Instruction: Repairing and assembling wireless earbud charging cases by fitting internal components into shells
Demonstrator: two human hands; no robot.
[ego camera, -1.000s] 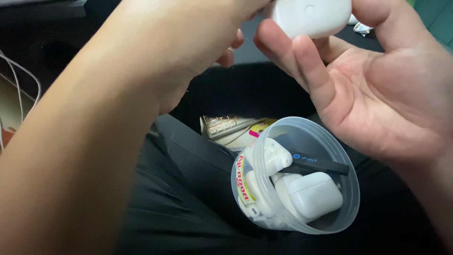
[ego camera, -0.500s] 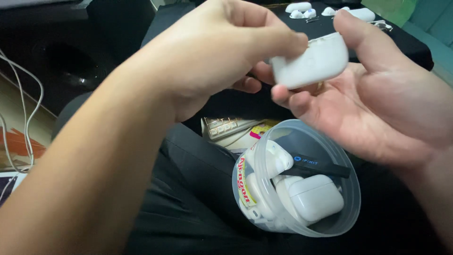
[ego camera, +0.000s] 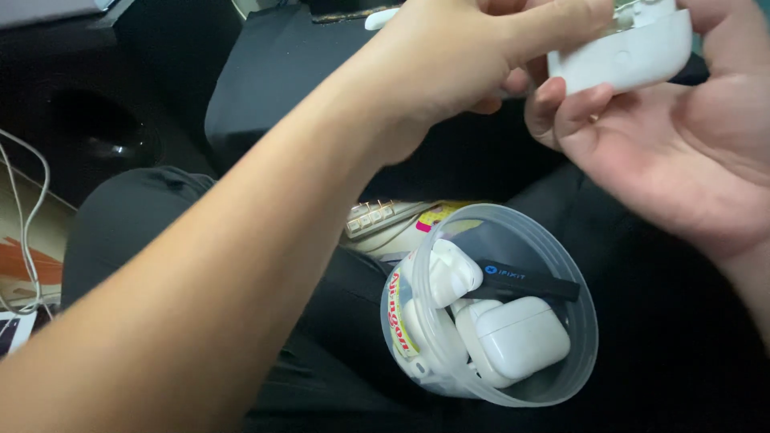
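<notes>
hands: 2 (left, right) | white earbud case held in hands: 1 | clear plastic tub: 1 | white cases in tub: at least 3 | black flat tool: 1 | white cables: 2

My left forearm stretches diagonally up across the view, left hand curled, thumb and fingers pinched together. My right hand sits palm-up at the upper right, fingers bent inward, gripping.
</notes>
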